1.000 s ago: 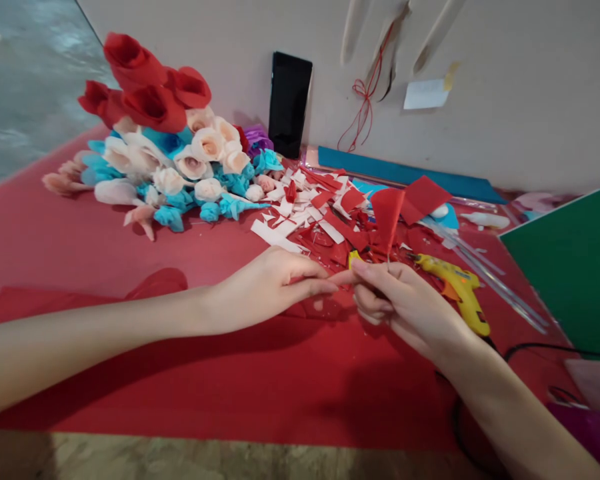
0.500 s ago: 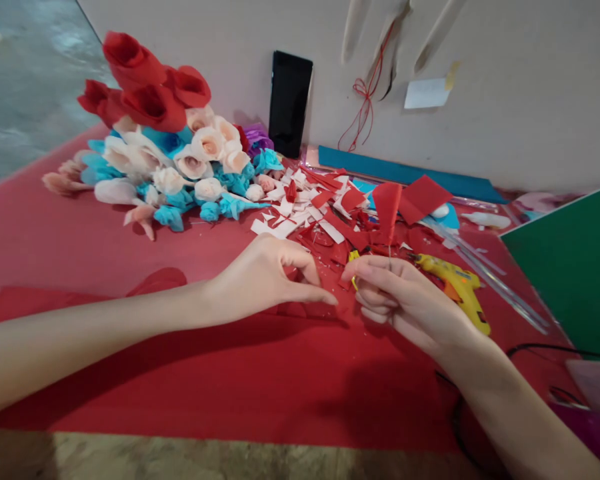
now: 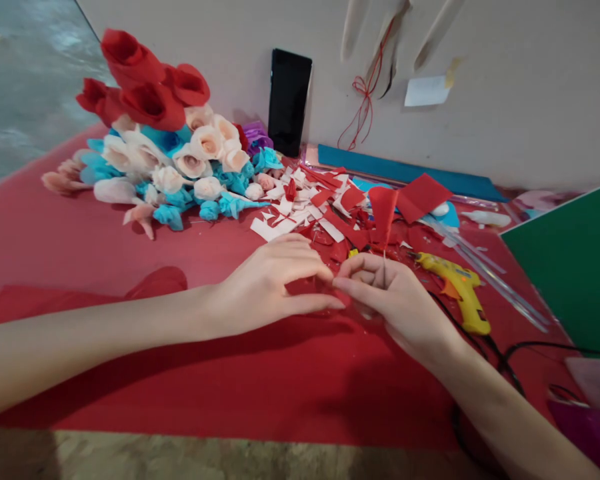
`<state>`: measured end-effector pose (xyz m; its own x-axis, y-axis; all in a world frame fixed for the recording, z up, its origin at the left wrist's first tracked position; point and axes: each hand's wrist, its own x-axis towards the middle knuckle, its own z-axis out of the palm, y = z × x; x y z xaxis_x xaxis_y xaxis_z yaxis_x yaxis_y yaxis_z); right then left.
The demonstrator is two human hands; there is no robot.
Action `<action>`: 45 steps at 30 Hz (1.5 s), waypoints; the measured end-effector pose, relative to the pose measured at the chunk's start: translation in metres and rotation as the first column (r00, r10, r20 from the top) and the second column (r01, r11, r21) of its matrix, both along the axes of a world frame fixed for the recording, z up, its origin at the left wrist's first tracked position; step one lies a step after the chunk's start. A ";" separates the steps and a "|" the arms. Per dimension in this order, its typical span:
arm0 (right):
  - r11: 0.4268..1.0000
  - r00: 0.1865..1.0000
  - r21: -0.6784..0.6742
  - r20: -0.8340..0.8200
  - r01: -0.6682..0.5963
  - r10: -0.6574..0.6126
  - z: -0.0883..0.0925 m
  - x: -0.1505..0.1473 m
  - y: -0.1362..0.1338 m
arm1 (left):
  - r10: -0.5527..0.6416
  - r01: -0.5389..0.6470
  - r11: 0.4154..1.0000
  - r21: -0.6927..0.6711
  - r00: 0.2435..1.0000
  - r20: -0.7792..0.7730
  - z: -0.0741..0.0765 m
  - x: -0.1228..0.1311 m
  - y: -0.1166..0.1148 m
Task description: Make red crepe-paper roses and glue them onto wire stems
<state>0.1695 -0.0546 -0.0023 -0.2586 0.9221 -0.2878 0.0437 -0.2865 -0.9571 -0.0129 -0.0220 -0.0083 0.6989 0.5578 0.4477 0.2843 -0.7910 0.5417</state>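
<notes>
My right hand (image 3: 393, 287) is closed on a thin wire stem (image 3: 385, 261). A folded piece of red paper (image 3: 383, 212) stands upright at the stem's top, above the knuckles. Beside it, my left hand (image 3: 267, 283) has its thumb and index finger apart, with the index tip at the right hand's fingertips. Whether a tiny thing lies between those tips I cannot make out. Both hands are over red sheet material (image 3: 220, 387) on the table. A small yellow item (image 3: 353, 253) shows partly behind my right hand.
Paper flowers (image 3: 180, 147) are heaped at the back left. Red and white paper scraps (image 3: 305, 207) lie behind my hands. A yellow glue gun (image 3: 457, 287) with a black cord rests at right, near a green board (image 3: 575, 273). A phone (image 3: 289, 103) leans on the wall.
My left hand has moved slightly right, its index finger now reaching the right hand's fingertips. My right hand has turned and shifted a little left, carrying the wire stem and red paper.
</notes>
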 end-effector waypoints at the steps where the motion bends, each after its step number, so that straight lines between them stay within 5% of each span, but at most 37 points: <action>1: 1.000 1.000 -0.002 0.003 -0.004 0.004 0.000 -0.001 -0.001 | 0.002 -0.002 1.000 0.011 1.000 0.001 0.001 0.000 -0.001; 20: 0.999 0.999 -0.006 -0.043 -0.031 0.031 -0.001 -0.003 -0.004 | 0.066 -0.067 0.992 -0.104 0.998 -0.014 0.006 0.002 -0.005; 27: 0.967 0.989 0.238 0.090 0.089 -0.113 -0.002 -0.001 -0.002 | 0.065 -0.076 0.981 -0.179 0.996 -0.065 0.001 0.002 0.002; 31: 0.970 0.994 0.218 -0.016 0.105 -0.104 -0.004 0.001 -0.001 | 0.063 -0.082 0.963 -0.258 0.995 -0.081 -0.007 0.003 0.006; 34: 1.000 0.967 0.000 -0.253 0.002 -0.002 -0.005 0.001 0.000 | 0.048 -0.064 0.968 -0.244 0.996 -0.073 -0.008 0.002 0.008; 37: 0.963 0.902 -0.171 -0.414 -0.207 0.121 -0.007 0.001 0.002 | 0.079 -0.096 0.941 -0.323 0.995 -0.066 -0.005 0.002 0.007; 45: 0.876 0.783 -0.202 -0.565 -0.439 0.261 -0.022 -0.001 -0.001 | -0.002 0.110 0.910 -0.400 0.965 0.261 0.002 0.002 -0.006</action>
<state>0.1687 -0.0553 -0.0242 -0.7340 0.6229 -0.2707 -0.2630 -0.6282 -0.7323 -0.0110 -0.0276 -0.0058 0.6303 0.6918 0.3524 0.0589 -0.4952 0.8668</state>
